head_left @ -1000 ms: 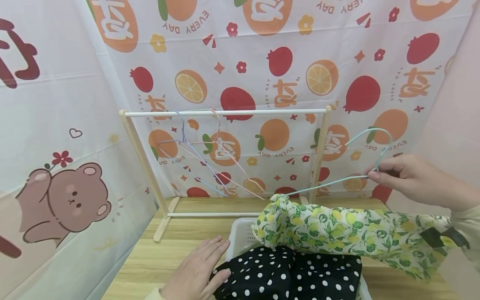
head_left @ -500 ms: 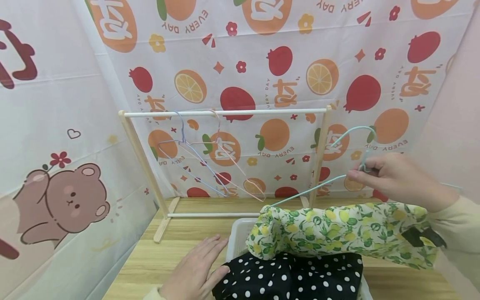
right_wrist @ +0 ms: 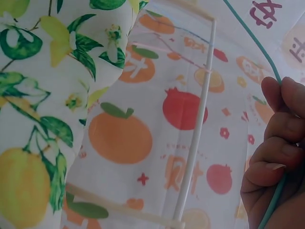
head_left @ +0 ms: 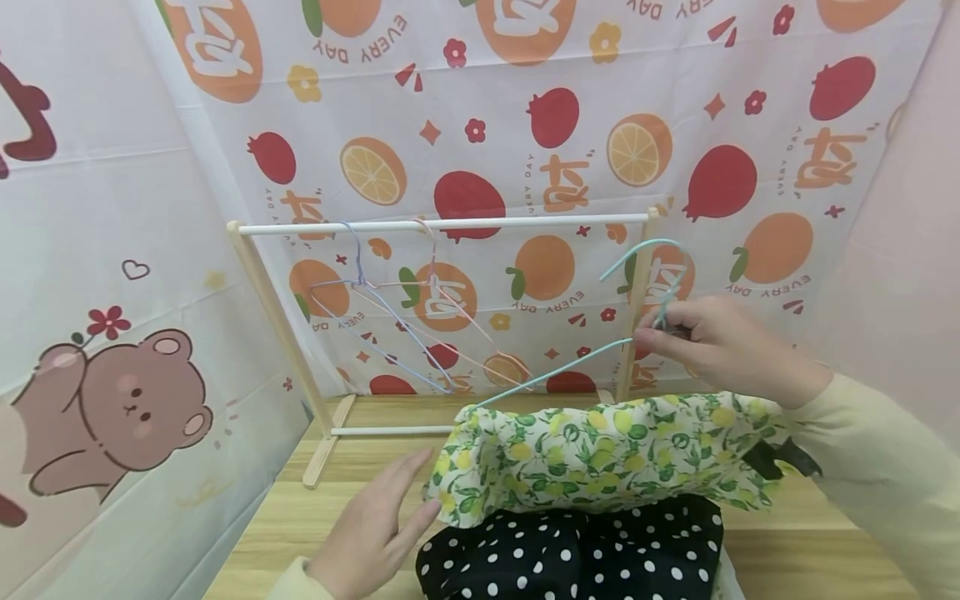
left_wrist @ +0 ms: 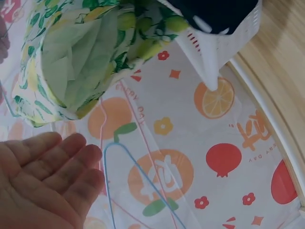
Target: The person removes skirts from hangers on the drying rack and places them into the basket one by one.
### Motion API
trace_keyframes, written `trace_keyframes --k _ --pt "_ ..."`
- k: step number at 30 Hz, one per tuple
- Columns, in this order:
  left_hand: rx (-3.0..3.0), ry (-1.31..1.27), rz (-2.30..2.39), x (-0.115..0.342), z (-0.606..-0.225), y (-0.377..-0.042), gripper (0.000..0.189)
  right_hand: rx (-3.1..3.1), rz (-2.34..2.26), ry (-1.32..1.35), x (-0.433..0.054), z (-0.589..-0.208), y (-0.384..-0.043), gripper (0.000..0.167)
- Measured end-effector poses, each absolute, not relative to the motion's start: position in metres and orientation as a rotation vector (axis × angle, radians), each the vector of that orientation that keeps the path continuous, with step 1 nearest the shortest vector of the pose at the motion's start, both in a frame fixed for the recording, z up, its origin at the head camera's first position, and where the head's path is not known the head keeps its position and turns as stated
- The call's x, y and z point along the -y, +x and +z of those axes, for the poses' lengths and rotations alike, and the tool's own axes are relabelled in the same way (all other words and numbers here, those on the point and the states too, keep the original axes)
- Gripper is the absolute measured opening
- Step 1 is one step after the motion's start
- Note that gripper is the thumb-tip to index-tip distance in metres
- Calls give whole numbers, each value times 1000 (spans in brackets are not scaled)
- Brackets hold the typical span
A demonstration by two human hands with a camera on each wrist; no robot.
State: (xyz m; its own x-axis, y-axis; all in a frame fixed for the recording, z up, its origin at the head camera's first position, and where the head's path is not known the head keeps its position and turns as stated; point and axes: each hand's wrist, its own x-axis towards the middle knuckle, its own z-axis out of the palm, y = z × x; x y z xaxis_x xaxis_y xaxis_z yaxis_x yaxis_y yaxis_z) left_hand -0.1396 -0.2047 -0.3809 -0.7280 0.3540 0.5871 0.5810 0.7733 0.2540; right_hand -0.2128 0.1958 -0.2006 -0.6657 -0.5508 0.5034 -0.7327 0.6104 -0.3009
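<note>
My right hand [head_left: 720, 346] pinches a mint-green wire hanger [head_left: 555, 371] at the base of its hook, in front of the rack's right post. From the hanger hangs a lemon-print garment [head_left: 600, 450], white with yellow lemons and green leaves, a black strip at its right end. In the right wrist view curled fingers [right_wrist: 276, 152] grip the green wire. My left hand [head_left: 375, 525] lies open with fingers spread, just left of the garment's left end. The left wrist view shows its palm below the garment's open edge [left_wrist: 81, 62].
A small rack [head_left: 450, 226] with a white bar and wooden posts stands at the back, with a blue hanger [head_left: 390, 312] and a pink hanger [head_left: 472, 321] on it. Black polka-dot cloth [head_left: 570, 554] lies in a white basket [left_wrist: 212, 52] on the wooden table [head_left: 277, 533].
The right hand has moved left with the green hanger and the lemon-print garment. The left hand has lifted off the black cloth's edge and shifted slightly left and up.
</note>
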Motion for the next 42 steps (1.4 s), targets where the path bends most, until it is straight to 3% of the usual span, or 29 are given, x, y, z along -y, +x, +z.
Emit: trace_keyframes --k 6,28,42 --pt "2419 -602 -644 214 -372 -141 56 2448 840 1150 -172 -198 -224 8" --pt "2236 -433 -747 239 -358 -143 44 2238 1070 1320 -122 -202 -243 9" --pt "2210 -366 -758 251 -346 -149 48 2151 1214 1260 -102 -222 -254 9"
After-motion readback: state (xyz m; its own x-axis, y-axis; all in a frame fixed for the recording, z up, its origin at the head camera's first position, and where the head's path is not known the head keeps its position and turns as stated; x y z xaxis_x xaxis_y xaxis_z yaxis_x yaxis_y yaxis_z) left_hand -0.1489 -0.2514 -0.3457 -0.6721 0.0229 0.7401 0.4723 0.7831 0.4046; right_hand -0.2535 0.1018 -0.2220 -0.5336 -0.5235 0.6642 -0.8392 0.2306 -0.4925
